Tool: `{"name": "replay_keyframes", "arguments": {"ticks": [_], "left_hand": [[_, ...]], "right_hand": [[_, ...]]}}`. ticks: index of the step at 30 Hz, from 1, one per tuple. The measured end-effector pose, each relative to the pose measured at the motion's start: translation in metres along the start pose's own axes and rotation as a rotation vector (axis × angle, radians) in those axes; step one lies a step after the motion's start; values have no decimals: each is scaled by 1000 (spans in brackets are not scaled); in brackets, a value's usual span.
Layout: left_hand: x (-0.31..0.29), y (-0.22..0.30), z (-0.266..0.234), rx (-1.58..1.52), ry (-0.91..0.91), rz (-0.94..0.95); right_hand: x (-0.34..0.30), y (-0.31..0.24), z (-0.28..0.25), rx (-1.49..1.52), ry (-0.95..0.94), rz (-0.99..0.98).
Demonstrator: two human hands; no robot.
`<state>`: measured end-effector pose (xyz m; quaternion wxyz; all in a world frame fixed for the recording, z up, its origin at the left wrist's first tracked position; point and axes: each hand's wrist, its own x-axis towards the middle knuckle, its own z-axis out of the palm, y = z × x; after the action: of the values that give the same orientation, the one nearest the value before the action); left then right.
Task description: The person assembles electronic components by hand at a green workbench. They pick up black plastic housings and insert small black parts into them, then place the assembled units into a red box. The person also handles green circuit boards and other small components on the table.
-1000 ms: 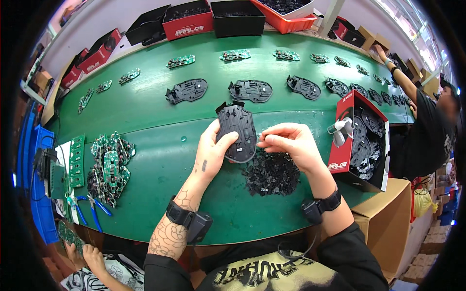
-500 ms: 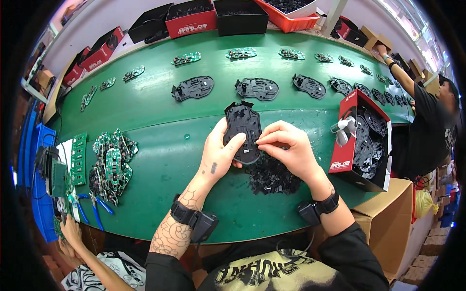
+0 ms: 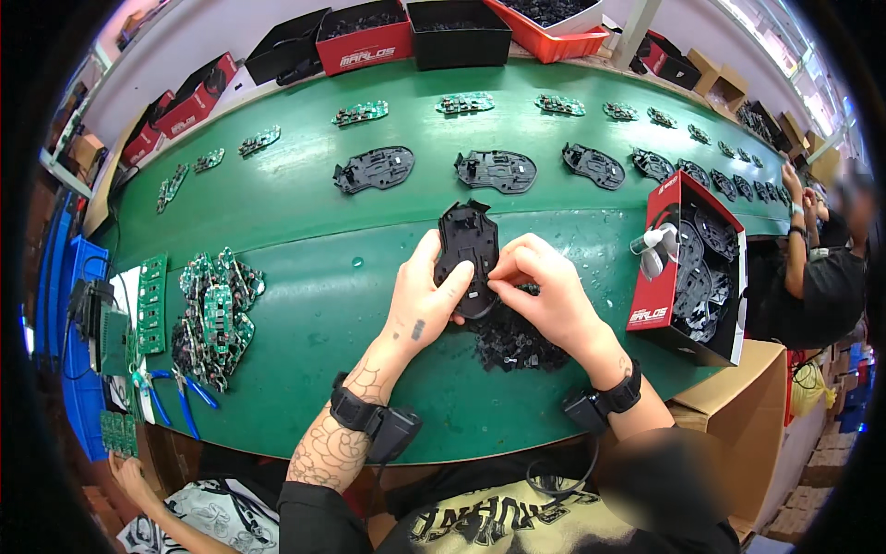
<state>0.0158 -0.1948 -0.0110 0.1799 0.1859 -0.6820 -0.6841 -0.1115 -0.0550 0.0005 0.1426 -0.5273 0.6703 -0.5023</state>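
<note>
A black plastic mouse base shell (image 3: 468,242) is held tilted up over the green table, its ribbed inner side facing me. My left hand (image 3: 420,294) grips it along the left edge, thumb lying across the inside. At the shell's right edge, thumb and forefinger of my right hand (image 3: 551,294) are pinched together. Whatever they hold, if anything, is too small to make out. Just below the shell lies a loose heap of small black plastic parts (image 3: 521,349), partly hidden by my hands.
Rows of mouse shells (image 3: 496,172) and green circuit boards (image 3: 465,103) run across the table (image 3: 305,305). A red box of shells (image 3: 651,291) stands at right. Stacked boards (image 3: 219,309) and blue-handled pliers (image 3: 189,399) lie left. Co-workers sit on both sides; one's hand (image 3: 129,475) holds a board panel.
My hands keep nearly the same grip on the shell, with the view shifted slightly. The right co-worker's arm has drawn back from a cardboard box. The left co-worker's board panel has come into fuller view.
</note>
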Motion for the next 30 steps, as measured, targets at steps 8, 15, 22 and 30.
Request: {"name": "replay_keyframes", "arguments": {"ticks": [8, 15, 22, 30], "left_hand": [[2, 5, -4, -221, 192, 60], [9, 0, -14, -244, 302, 21], [6, -5, -18, -206, 269, 93], [-1, -14, -12, -296, 174, 41]], "right_hand": [[5, 0, -5, -122, 24, -106], [3, 4, -2, -311, -323, -294], [2, -7, 1, -445, -332, -304], [4, 4, 1, 35, 133, 14]]}}
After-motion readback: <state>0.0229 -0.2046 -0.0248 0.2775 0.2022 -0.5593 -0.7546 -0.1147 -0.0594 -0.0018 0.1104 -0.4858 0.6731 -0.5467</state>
